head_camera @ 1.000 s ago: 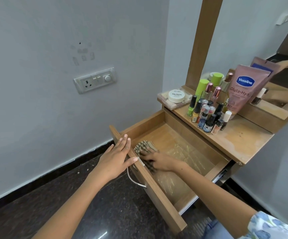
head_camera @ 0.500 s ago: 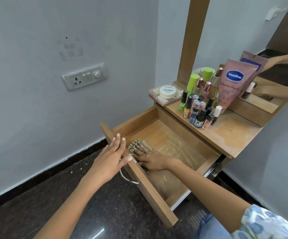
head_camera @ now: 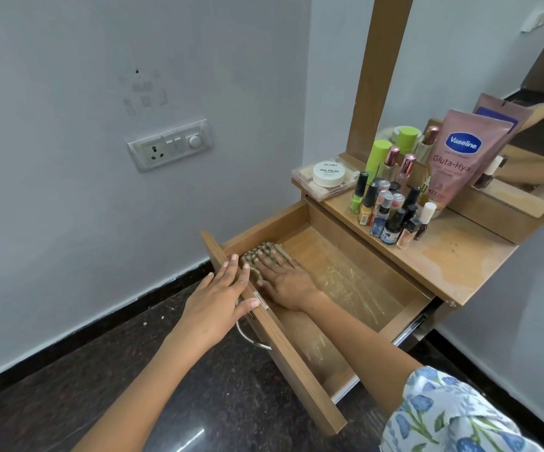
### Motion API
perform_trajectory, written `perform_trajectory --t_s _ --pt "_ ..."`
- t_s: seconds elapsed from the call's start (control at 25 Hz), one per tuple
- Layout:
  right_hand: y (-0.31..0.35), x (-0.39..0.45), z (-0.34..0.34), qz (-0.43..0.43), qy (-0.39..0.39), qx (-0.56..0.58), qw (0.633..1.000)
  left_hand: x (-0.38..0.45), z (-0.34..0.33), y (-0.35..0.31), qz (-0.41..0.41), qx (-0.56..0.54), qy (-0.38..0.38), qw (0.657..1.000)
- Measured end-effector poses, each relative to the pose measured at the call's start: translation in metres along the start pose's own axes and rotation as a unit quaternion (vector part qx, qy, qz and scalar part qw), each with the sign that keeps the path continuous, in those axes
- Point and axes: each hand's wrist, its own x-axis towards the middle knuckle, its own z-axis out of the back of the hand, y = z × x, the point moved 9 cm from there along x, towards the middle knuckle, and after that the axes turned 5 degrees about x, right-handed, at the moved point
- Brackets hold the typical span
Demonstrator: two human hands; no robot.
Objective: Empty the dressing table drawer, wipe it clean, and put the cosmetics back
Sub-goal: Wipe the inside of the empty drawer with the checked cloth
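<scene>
The wooden drawer (head_camera: 296,363) stands pulled out, lined with clear plastic and holding no cosmetics. Inside its far left corner my right hand (head_camera: 285,278) presses flat on a checked cloth (head_camera: 261,252). My left hand (head_camera: 220,298) rests on top of the drawer's front panel, fingers spread, thumb on the inner edge. On the tabletop (head_camera: 453,259) stand several nail polish bottles (head_camera: 388,210), a pink Vaseline tube (head_camera: 459,154), green-capped bottles (head_camera: 378,154) and a white nail polish jar (head_camera: 329,173) on a flat clear box.
A metal handle (head_camera: 247,337) hangs on the drawer front. A mirror (head_camera: 505,76) rises behind the tabletop. A switch panel (head_camera: 171,145) sits on the left wall. Dark polished floor (head_camera: 133,370) lies below.
My right hand has slid the cloth from near the drawer front toward the far left corner. My left hand stays on the front panel.
</scene>
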Motion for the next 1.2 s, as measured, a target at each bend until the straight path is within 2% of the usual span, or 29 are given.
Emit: perform_trajectory --t_s 0.12,0.2,0.28,0.44,0.6,0.76,0.92,1.04,1.2 --pt "-0.049 -0.011 0.015 -0.076 -0.011 0.014 0.997 -0.002 0.000 0.000 0.002 -0.002 -0.007 1.000" --pt "-0.082 -0.023 0.016 -0.129 0.010 0.048 0.990 -0.002 0.000 0.000 0.001 -0.002 -0.007 1.000" --pt "-0.093 -0.033 0.011 -0.146 0.039 0.084 0.985 -0.002 -0.001 0.000 0.000 0.001 -0.005 1.000" --pt "-0.074 -0.054 -0.005 -0.121 0.092 0.126 0.980 -0.005 -0.002 -0.001 0.001 -0.004 -0.008 1.000" --pt "-0.024 -0.066 -0.028 -0.043 0.127 0.077 0.988 -0.005 -0.005 -0.005 -0.011 -0.020 -0.003 1.000" --pt "-0.011 -0.063 -0.023 -0.029 0.113 0.047 0.992 -0.006 -0.002 -0.012 -0.011 -0.030 -0.002 0.999" --pt "-0.045 -0.055 -0.004 -0.094 0.080 0.039 0.992 -0.006 0.002 -0.018 0.003 0.003 0.002 1.000" --pt "-0.086 -0.065 0.001 -0.195 0.052 0.059 0.978 -0.005 0.005 -0.021 0.013 0.005 -0.001 1.000" --pt "-0.094 -0.083 -0.010 -0.280 0.064 0.083 0.954 -0.007 0.005 -0.020 0.011 -0.005 -0.015 1.000"
